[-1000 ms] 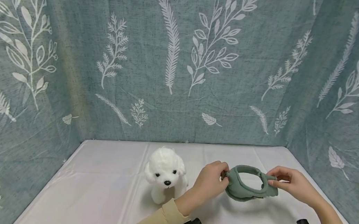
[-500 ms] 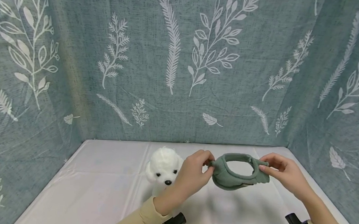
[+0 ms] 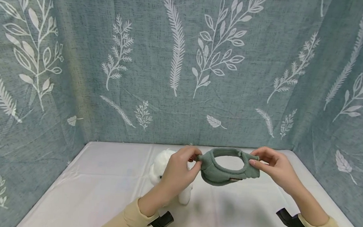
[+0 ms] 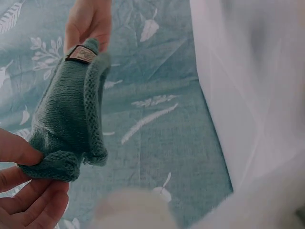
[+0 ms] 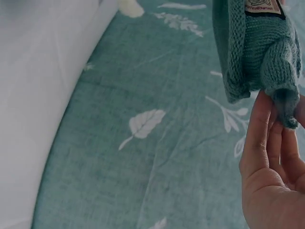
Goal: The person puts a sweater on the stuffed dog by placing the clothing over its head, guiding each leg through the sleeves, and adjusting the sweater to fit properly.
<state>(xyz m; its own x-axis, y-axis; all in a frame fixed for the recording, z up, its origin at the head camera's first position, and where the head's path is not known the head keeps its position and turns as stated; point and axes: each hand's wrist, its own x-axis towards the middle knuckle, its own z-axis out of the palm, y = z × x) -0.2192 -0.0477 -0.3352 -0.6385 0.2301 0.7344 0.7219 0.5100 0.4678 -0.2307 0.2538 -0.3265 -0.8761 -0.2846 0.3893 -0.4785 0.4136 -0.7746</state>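
Note:
A small green knitted sweater with a wide ribbed opening is held up above the table, stretched sideways between both hands. My left hand pinches its left end, thumb and fingers around the ribbed cuff in the left wrist view. At the other end, my right hand pinches the opposite cuff, seen in the right wrist view. A sewn label shows on the knit. Behind my left hand stands a white plush dog, its face mostly covered by that hand.
A white cloth covers the table. Blue-green curtains with white leaf prints rise behind and along both sides. Black wrist mounts are strapped below each hand.
Both hands have carried the sweater left and slightly upward, keeping it stretched. The left hand now overlaps the plush dog, which was fully visible to the left before.

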